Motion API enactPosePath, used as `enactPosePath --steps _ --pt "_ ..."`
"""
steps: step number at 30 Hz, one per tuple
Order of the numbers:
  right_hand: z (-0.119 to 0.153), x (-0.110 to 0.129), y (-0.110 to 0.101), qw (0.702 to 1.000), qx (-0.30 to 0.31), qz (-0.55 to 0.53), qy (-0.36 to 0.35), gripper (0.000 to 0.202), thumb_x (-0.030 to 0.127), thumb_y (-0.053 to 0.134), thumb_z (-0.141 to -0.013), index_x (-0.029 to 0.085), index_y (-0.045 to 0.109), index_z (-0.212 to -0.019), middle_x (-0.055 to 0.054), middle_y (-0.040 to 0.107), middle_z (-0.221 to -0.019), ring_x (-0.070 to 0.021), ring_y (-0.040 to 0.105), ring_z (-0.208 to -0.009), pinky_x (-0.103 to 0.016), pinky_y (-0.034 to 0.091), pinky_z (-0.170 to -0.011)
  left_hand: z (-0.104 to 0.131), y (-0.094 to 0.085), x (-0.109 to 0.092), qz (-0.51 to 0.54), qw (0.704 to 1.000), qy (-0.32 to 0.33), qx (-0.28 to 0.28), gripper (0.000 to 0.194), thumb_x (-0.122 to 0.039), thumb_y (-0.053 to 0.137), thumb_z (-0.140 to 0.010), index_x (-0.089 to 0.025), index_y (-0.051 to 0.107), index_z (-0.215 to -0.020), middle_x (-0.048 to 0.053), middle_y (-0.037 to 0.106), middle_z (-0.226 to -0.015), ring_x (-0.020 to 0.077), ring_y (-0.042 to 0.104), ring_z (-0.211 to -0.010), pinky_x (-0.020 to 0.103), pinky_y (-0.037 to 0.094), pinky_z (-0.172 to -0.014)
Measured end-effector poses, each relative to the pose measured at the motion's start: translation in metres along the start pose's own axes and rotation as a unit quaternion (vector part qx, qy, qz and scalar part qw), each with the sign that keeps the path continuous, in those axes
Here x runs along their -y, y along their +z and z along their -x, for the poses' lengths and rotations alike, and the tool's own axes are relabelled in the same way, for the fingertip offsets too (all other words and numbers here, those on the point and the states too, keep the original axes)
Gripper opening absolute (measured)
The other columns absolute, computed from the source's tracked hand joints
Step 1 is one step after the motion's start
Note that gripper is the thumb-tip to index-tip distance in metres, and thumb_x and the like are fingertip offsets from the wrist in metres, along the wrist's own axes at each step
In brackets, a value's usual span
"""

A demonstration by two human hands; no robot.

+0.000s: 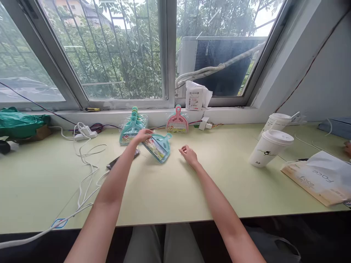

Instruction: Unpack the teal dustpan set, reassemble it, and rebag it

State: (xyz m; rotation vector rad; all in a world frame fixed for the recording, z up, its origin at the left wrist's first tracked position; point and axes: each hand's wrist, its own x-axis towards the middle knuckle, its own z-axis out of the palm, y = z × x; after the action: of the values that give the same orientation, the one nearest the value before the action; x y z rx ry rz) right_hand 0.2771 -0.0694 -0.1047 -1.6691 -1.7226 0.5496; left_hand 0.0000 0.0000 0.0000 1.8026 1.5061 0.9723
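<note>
My left hand (144,135) grips the edge of a teal mini dustpan and brush set (158,149), tilted above the table with its handle to the right. Clear wrapping and a printed card show on it. My right hand (188,155) hovers to the right of that set, apart from it, fingers curled together; whether anything is in them I cannot make out. Behind my left hand, several similar sets in teal, green and yellow (133,128) lean in a stack by the wall. Pink wrapped sets (177,122) stand farther right against the wall.
A phone (113,163) lies partly under my left forearm. White cables and a power strip (86,134) occupy the left side. Two lidded paper cups (270,148) and a tissue pack (319,179) are at right. A small white box (194,98) rests on the sill.
</note>
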Motion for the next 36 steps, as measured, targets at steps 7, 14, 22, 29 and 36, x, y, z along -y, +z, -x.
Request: enactPosePath --steps 7,14,22,29,36 --pt "0.003 0.001 0.007 0.971 -0.033 -0.232 0.044 0.059 0.044 0.065 -0.078 0.022 0.042 -0.128 -0.009 0.059 -0.126 -0.0197 0.06 -0.108 -0.027 0.047 -0.081 0.07 0.05 0.007 0.001 0.996 0.087 0.005 0.052 -0.046 0.056 -0.083 -0.02 0.054 -0.129 0.015 0.055 -0.134 0.0264 0.054 -0.121 0.038 0.046 -0.096" --pt "0.001 -0.005 0.004 0.983 -0.039 -0.158 0.086 0.057 0.047 0.063 -0.08 0.024 0.045 -0.128 -0.008 0.064 -0.118 -0.0229 0.06 -0.104 -0.027 0.046 -0.075 0.141 -0.063 0.084 -0.357 0.919 -0.161 -0.051 0.112 -0.059 0.073 -0.059 -0.015 0.022 -0.149 0.027 0.045 -0.138 0.0432 0.041 -0.129 0.054 0.036 -0.098" --pt "0.006 0.001 0.0 0.992 -0.015 -0.101 0.071 0.057 0.049 0.06 -0.083 0.024 0.044 -0.131 -0.008 0.063 -0.119 -0.0248 0.06 -0.103 -0.027 0.043 -0.071 0.142 -0.054 0.088 -0.429 0.871 -0.191 -0.144 0.103 -0.058 0.062 -0.071 -0.011 0.016 -0.15 0.028 0.054 -0.123 0.0414 0.049 -0.117 0.05 0.037 -0.093" --pt "0.004 0.001 0.001 0.995 -0.006 -0.079 0.066 0.055 0.05 0.059 -0.084 0.025 0.044 -0.13 -0.007 0.064 -0.119 -0.0248 0.061 -0.102 -0.027 0.042 -0.07 0.12 -0.044 0.094 -0.439 0.859 -0.207 -0.16 0.1 -0.059 0.062 -0.071 -0.009 0.022 -0.148 0.028 0.053 -0.123 0.0414 0.048 -0.117 0.049 0.033 -0.095" --pt "0.005 0.001 0.002 0.993 -0.014 -0.1 0.061 0.056 0.049 0.061 -0.082 0.024 0.044 -0.13 -0.008 0.063 -0.12 -0.0249 0.059 -0.106 -0.028 0.044 -0.076 0.111 -0.046 0.099 -0.406 0.87 -0.214 -0.178 0.1 -0.056 0.064 -0.069 -0.008 0.022 -0.147 0.03 0.05 -0.127 0.0431 0.045 -0.12 0.051 0.032 -0.096"
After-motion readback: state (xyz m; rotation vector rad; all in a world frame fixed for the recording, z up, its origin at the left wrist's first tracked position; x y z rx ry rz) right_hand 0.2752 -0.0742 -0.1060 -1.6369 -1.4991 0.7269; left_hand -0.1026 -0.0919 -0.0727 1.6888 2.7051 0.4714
